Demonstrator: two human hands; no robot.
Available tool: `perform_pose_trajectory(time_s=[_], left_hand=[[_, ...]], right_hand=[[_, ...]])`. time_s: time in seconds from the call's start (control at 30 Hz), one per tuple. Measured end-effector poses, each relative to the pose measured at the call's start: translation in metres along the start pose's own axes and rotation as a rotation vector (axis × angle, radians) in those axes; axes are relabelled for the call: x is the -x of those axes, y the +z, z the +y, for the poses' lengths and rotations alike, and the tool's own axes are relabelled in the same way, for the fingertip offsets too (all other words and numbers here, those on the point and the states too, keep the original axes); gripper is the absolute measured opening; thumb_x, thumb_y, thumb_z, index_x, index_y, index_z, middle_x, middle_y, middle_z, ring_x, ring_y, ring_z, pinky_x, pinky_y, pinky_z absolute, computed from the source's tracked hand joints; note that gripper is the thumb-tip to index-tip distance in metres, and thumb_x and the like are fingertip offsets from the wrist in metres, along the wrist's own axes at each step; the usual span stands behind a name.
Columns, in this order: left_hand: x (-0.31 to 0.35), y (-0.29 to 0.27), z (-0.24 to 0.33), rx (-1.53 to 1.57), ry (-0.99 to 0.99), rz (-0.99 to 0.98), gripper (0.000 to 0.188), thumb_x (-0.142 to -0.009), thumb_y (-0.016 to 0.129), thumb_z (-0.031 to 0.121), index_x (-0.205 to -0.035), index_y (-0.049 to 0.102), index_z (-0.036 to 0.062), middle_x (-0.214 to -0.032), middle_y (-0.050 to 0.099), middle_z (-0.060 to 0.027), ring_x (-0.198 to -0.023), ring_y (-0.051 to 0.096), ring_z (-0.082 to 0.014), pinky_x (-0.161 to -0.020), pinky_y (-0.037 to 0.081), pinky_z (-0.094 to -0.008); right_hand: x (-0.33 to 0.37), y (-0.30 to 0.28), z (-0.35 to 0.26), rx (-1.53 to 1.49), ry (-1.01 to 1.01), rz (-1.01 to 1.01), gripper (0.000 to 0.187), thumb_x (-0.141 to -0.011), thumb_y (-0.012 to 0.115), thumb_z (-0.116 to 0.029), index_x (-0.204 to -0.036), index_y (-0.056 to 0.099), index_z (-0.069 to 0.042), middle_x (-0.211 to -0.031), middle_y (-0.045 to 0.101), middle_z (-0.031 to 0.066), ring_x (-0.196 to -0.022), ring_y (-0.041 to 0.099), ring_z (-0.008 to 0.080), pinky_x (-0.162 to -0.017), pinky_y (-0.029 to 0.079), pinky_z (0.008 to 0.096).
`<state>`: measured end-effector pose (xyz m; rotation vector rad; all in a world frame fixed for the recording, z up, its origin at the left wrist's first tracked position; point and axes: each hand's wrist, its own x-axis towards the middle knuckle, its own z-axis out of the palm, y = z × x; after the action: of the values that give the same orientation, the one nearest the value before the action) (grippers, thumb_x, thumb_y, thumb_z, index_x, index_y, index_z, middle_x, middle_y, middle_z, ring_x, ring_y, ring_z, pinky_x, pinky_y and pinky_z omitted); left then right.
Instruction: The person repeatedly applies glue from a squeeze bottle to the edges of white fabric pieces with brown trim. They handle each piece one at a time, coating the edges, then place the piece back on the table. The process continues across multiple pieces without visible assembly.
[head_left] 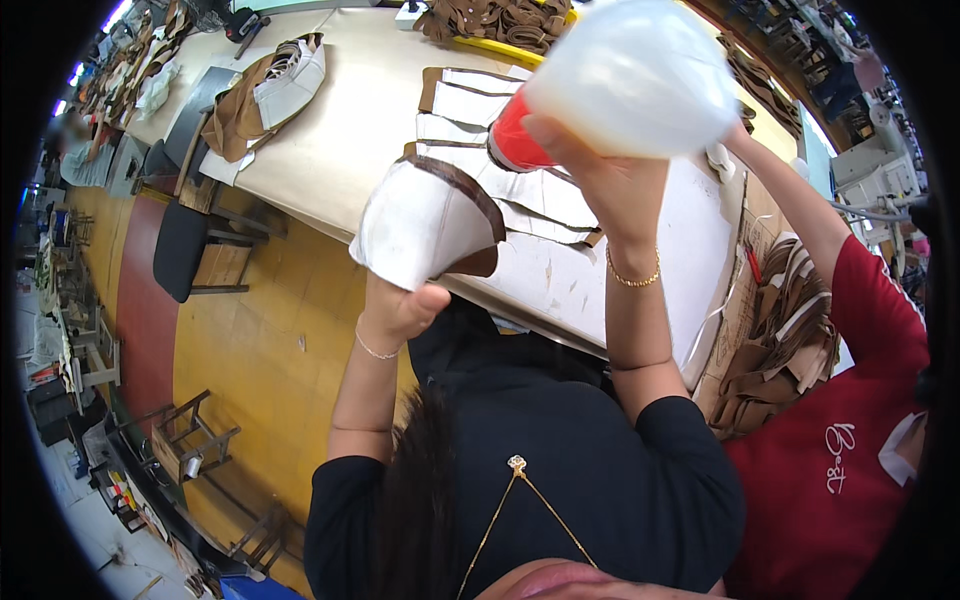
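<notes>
My left hand [395, 312] is closed around the lower edge of a curved brown leather piece with a white lining [415, 220], held up with its white side showing. My right hand [612, 190] grips a translucent white plastic bottle [640, 75] with a red end [517, 135]. The bottle is raised and tilted, its red end pointing down and left, apart from the piece in my left hand. Beneath it, several similar white-and-brown pieces [545, 222] lie overlapping in a row on the white work table [560, 290].
A co-worker in a red shirt [800, 490] stands at the right, one arm [790, 195] reaching behind the bottle. Brown strips are piled at right [775, 350] and at the far edge [490, 22]. More pieces [265, 95] lie far left. A black chair [185, 245] and wooden stools [190, 435] stand left.
</notes>
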<state>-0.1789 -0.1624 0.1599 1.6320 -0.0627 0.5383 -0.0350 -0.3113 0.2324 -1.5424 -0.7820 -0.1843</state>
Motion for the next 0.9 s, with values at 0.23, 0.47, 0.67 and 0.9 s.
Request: perform_pose_trajectory(time_s=[0.23,0.47,0.67,0.9], left_hand=[[0.018,-0.021,-0.002,-0.409,0.146,-0.135,0.088,-0.062,0.063,0.066,-0.118,0.048,-0.0008,-0.121,0.049,-0.0158,-0.116,0.043,-0.0329,-0.099,0.031,-0.0411],[0.031,-0.039,-0.003,-0.281,0.026,0.027,0.089,-0.066,0.055,0.07,-0.119,0.047,-0.0014,-0.122,0.047,-0.0161,-0.116,0.041,-0.0326,-0.098,0.03,-0.0416],[0.022,-0.057,0.019,0.881,-0.346,0.329,0.095,-0.077,0.014,0.076,-0.136,0.026,0.0022,-0.138,0.031,-0.0101,-0.128,0.028,-0.0239,-0.106,0.02,-0.0392],[0.005,-0.119,0.01,1.236,-0.355,0.422,0.108,-0.064,0.022,0.086,-0.137,0.024,0.0063,-0.141,0.027,-0.008,-0.129,0.026,-0.0241,-0.105,0.02,-0.0433]], right_hand=[[0.007,0.014,-0.017,0.068,-0.104,-0.072,0.027,-0.067,0.077,-0.017,-0.089,0.066,-0.004,-0.084,0.066,0.0052,-0.076,0.062,0.0125,-0.065,0.049,0.023],[0.015,0.051,-0.004,-0.195,-0.085,-0.129,0.033,-0.068,0.076,-0.018,-0.095,0.064,-0.005,-0.092,0.065,0.0057,-0.082,0.062,0.015,-0.073,0.05,0.0277],[0.002,0.105,0.008,-0.154,-0.119,-0.122,0.029,-0.069,0.075,-0.019,-0.092,0.065,-0.005,-0.084,0.066,0.0044,-0.077,0.063,0.0167,-0.074,0.05,0.0282],[0.013,0.195,0.021,-0.184,0.102,-0.523,0.037,-0.07,0.073,-0.017,-0.102,0.06,-0.003,-0.105,0.06,0.009,-0.093,0.058,0.0195,-0.083,0.045,0.0345]])
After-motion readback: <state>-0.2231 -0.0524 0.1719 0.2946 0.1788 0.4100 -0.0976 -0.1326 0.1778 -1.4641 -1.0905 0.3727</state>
